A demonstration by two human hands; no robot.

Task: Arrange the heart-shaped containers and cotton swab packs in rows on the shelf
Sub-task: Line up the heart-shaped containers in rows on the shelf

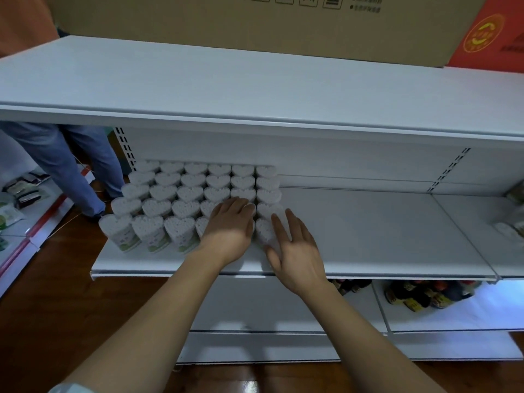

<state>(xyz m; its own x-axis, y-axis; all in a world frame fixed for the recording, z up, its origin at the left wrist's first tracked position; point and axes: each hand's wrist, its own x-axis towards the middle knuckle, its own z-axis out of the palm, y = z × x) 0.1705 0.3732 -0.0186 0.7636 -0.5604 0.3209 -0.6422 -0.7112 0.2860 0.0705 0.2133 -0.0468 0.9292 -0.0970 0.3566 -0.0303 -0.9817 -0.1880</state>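
A person leans over a white store shelf (pixel 382 236) where heart-shaped containers (pixel 187 191) of cotton swabs stand packed in tidy rows on its left half, six across and five deep, the front ones showing green labels. The left hand (pixel 229 231) lies palm down over the front of the fifth column, fingers straight and pressed together on the container tops. The right hand (pixel 295 251) stands on edge just beside the block's right side, fingers straight and slightly spread, touching the front containers of the last column, thumb held apart toward the shelf. The right half of the shelf lies bare up to a few packets (pixel 510 231) at the far right edge. A large cardboard box (pixel 255 24) sits on the top shelf. Dark bottles (pixel 419 296) crowd the lower shelf. Another person in blue jeans (pixel 71 168) stands at the left, on the wooden floor (pixel 56 293).
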